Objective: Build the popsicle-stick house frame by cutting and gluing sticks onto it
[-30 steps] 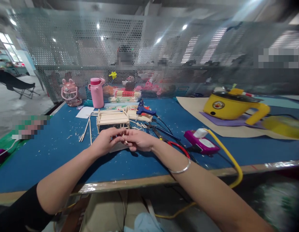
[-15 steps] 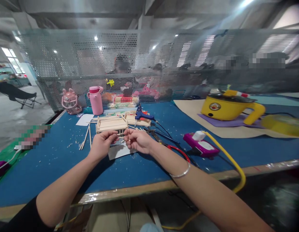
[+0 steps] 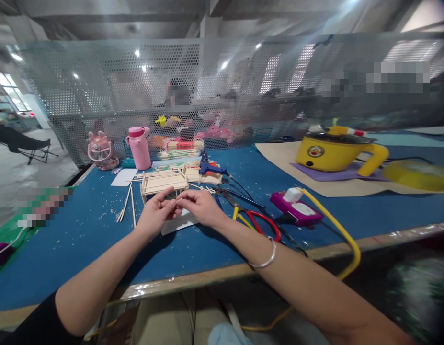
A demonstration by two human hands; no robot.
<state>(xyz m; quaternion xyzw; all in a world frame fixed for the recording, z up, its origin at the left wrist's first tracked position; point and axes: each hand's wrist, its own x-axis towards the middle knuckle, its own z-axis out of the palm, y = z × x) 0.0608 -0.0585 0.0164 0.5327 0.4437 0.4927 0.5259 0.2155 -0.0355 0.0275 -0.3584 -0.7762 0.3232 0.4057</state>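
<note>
My left hand [image 3: 154, 211] and my right hand [image 3: 203, 207] meet fingertip to fingertip above a white sheet [image 3: 180, 223]. Both are closed in a pinch; whatever lies between the fingers is too small or hidden to make out. Just beyond them stands a small frame built of pale wooden sticks [image 3: 164, 182], its near side partly covered by my fingers. A second stick piece [image 3: 210, 178] lies behind it to the right, with a blue glue gun [image 3: 212, 169] resting against it. Loose wooden sticks [image 3: 125, 203] lie left of the frame.
Pliers [image 3: 233, 202] and red-handled scissors [image 3: 270, 221] lie beside my right forearm. Farther right are a purple power strip [image 3: 297, 211] with a yellow cable and a yellow electric pot [image 3: 329, 152]. A pink bottle [image 3: 139, 151] and a pink jug [image 3: 102, 153] stand before the perforated screen [image 3: 128, 91].
My hands have come together, the right fingertips moving left to meet the left ones. The right fingers have curled over. The whole view has shifted slightly.
</note>
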